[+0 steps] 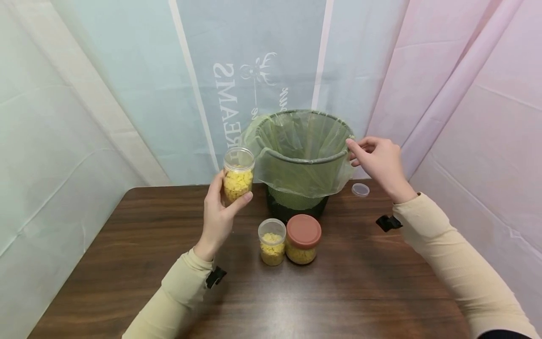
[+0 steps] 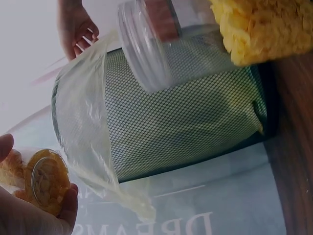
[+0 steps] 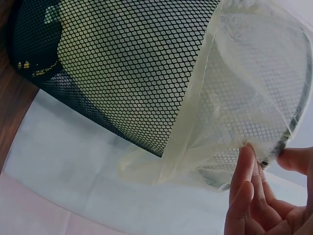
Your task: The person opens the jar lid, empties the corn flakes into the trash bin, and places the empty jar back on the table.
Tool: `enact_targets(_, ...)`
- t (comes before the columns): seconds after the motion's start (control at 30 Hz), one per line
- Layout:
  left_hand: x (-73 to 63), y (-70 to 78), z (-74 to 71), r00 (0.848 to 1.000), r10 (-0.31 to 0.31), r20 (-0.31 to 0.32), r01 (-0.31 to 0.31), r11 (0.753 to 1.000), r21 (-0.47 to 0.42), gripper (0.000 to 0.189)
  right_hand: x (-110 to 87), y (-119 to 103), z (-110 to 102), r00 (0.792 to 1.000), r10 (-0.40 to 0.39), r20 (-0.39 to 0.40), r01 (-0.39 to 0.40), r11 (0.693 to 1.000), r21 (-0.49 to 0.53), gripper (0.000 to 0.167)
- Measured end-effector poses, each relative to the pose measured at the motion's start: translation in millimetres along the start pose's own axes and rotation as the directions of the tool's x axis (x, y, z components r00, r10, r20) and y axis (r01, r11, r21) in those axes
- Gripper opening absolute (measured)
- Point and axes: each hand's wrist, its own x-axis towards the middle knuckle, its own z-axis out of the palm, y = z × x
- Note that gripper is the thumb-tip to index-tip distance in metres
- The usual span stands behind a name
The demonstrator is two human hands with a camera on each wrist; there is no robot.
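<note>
My left hand (image 1: 217, 217) grips a clear jar (image 1: 238, 182) partly filled with yellow flakes, raised above the table left of the waste bin. No lid is on this jar, and its mouth points up. In the left wrist view the jar's base (image 2: 48, 182) faces the camera. At the bin's right side, my right hand (image 1: 379, 160) pinches the rim, thumb and fingers on either side of it. A thin yellow-green bag (image 1: 296, 178) lines the dark mesh bin (image 3: 122, 68) and folds down over its outside.
A smaller open jar (image 1: 272, 247) of yellow flakes and a jar with a red lid (image 1: 303, 230) stand side by side before the bin. One clear lid (image 1: 360, 189) lies right of the bin on the brown wooden table (image 1: 338, 292). Printed curtains (image 1: 139, 70) hang behind.
</note>
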Motion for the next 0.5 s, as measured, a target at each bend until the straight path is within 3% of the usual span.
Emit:
enact_targets(0.17,10.5,23.1,0.9,1.0,0.022,0.012,-0.023,0.997,0.08,0.057,1.4,0,2,1.0,0.0,-0.005,0.0,1.0,0.012,0.055)
enact_targets(0.27,17.8,28.6,0.6,0.999,0.023,0.022,-0.026,0.991,0.131,0.057,2.0,1,3,1.0,-0.001,-0.004,0.001,1.0,0.027,0.052)
enact_targets(0.4,26.5,29.7,0.1,0.999,0.022,0.031,-0.027,0.982,0.185,0.059,3.1,2,4,1.0,0.007,0.004,-0.008,0.999,0.054,0.052)
enact_targets(0.5,34.5,18.5,-1.4,0.999,0.021,0.037,-0.029,0.978,0.208,0.065,3.6,3,6,1.0,0.018,0.013,-0.019,0.997,0.072,0.053)
